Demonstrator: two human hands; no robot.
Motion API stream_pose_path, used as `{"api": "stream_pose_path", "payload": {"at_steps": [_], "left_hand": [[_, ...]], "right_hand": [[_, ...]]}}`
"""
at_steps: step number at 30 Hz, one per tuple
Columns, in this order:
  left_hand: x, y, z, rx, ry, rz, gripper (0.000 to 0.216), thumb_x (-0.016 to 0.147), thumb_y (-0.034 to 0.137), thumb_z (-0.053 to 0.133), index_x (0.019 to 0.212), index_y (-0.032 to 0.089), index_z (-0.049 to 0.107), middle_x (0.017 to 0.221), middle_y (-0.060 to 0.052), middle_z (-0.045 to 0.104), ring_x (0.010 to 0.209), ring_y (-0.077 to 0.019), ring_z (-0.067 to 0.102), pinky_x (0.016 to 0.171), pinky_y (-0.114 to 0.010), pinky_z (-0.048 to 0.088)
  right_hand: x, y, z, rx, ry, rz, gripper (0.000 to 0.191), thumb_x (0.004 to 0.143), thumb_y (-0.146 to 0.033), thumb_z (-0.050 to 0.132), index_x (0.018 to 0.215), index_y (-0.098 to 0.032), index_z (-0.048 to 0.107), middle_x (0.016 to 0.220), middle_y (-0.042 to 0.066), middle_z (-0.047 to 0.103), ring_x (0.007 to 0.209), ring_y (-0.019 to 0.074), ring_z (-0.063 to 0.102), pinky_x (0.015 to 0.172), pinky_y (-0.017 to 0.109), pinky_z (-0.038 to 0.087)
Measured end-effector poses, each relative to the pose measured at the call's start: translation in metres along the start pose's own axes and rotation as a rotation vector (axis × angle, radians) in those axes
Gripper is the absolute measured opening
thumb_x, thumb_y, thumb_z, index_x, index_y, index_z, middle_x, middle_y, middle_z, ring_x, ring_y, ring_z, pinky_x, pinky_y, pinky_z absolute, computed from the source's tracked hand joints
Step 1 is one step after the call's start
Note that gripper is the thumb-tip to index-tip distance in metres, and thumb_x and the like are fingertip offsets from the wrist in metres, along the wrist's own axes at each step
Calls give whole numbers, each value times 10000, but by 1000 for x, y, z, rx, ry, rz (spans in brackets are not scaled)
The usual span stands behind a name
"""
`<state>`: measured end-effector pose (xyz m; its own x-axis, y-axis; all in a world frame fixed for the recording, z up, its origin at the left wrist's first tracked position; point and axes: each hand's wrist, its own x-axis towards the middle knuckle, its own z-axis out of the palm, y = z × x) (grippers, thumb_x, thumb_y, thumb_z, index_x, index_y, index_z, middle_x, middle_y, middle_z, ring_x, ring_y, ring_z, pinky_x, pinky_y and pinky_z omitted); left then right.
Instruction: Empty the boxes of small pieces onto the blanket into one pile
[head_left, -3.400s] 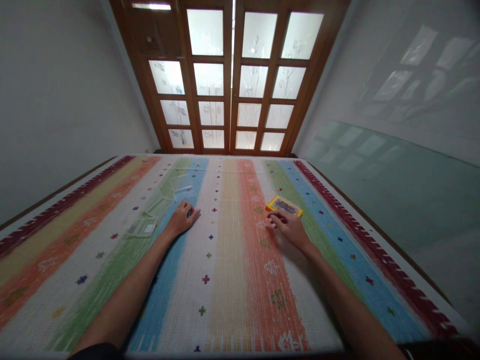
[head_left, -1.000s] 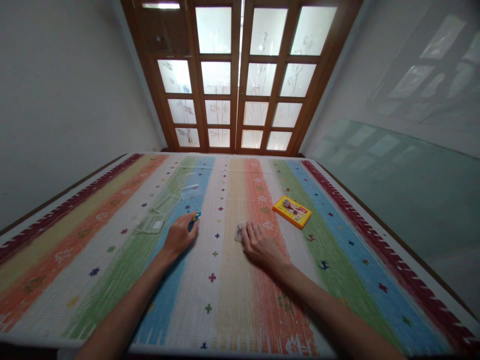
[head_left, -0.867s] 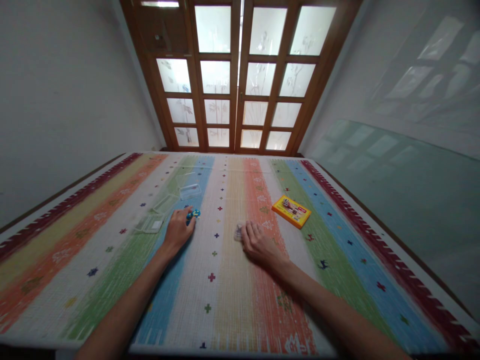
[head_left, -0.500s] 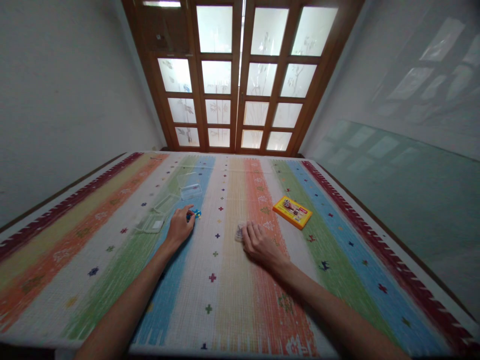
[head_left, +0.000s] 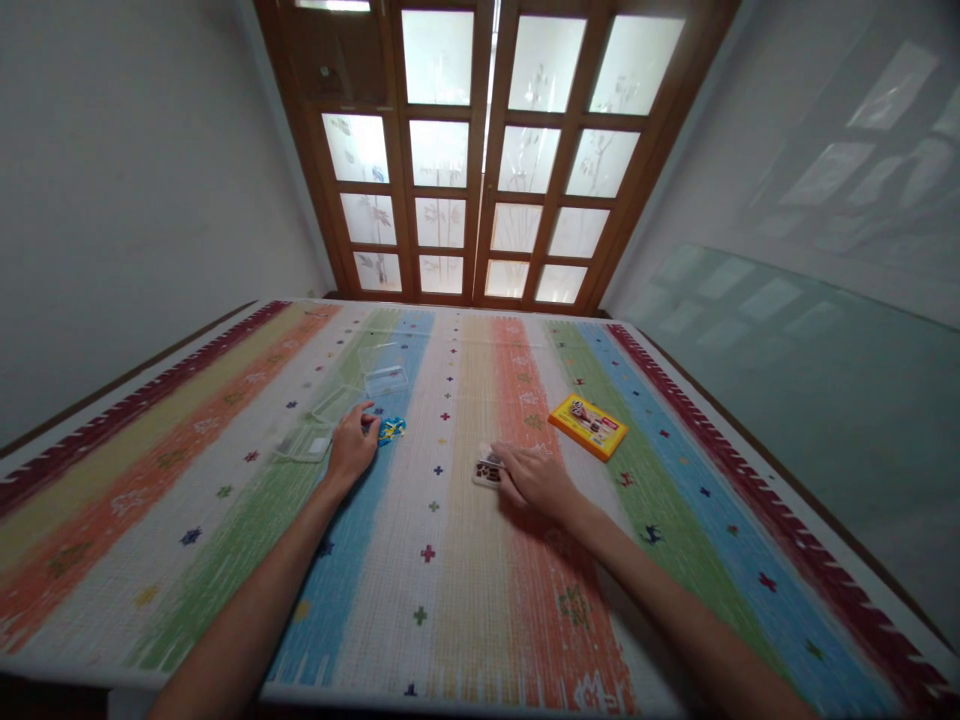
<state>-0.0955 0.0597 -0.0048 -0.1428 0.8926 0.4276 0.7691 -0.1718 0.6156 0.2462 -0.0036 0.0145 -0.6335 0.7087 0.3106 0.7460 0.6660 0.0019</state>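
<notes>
On the middle of the striped cloth lies a small clear plastic case (head_left: 486, 473) with dark brown pieces inside. My right hand (head_left: 534, 482) reaches it from the right, its fingers closed on the upper right edge, where a lid seems partly raised. The fingers hide that side of the case. A small pile of blue, yellow and white pieces (head_left: 392, 431) rests on the blue stripe. Just left of it, my left hand (head_left: 351, 442) has its thumb and index finger curled together; what is between them is too small to make out.
Clear open plastic boxes (head_left: 304, 447) lie left of my left hand, and another clear open box (head_left: 385, 378) stands beyond it. A yellow box (head_left: 589, 426) with a printed picture lies to the right. The striped tablecloth (head_left: 465, 600) covers the table.
My left hand has drawn slightly left, uncovering more of the colourful pile. My right hand has shifted right over the case, so its brown pieces now show.
</notes>
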Motion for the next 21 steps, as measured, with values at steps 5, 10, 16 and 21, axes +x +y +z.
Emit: {"api": "stream_pose_path", "payload": {"at_steps": [5, 10, 16, 21], "left_hand": [[-6, -1, -8, 0, -18, 2, 337, 828, 223, 511, 1139, 167, 627, 974, -105, 740, 865, -262, 683, 866, -415, 524], [-13, -2, -12, 1, -84, 13, 338, 777, 281, 589, 1085, 163, 663, 876, -73, 730, 737, -226, 665, 770, -365, 545], [-12, 0, -12, 15, -117, 20, 344, 802, 309, 567, 1089, 150, 672, 838, -64, 717, 728, -210, 655, 774, -360, 540], [-11, 0, -13, 30, -117, 21, 367, 839, 299, 529, 1142, 132, 652, 847, -72, 716, 732, -205, 653, 785, -359, 537]], "right_hand": [[5, 9, -13, 238, -17, 193, 419, 983, -273, 404, 1342, -119, 557, 1160, 164, 727, 952, 247, 728, 811, 353, 566], [12, 28, -14, 570, 111, 320, 331, 978, -309, 477, 1253, -160, 586, 1135, 136, 739, 988, 235, 719, 826, 365, 564], [7, 36, -11, 648, 98, 359, 258, 946, -337, 557, 1124, -178, 655, 1065, 126, 750, 942, 240, 714, 802, 348, 543], [-4, 32, -4, 660, 15, 341, 296, 961, -374, 516, 1112, -180, 680, 1080, 118, 744, 960, 248, 697, 823, 361, 523]]}}
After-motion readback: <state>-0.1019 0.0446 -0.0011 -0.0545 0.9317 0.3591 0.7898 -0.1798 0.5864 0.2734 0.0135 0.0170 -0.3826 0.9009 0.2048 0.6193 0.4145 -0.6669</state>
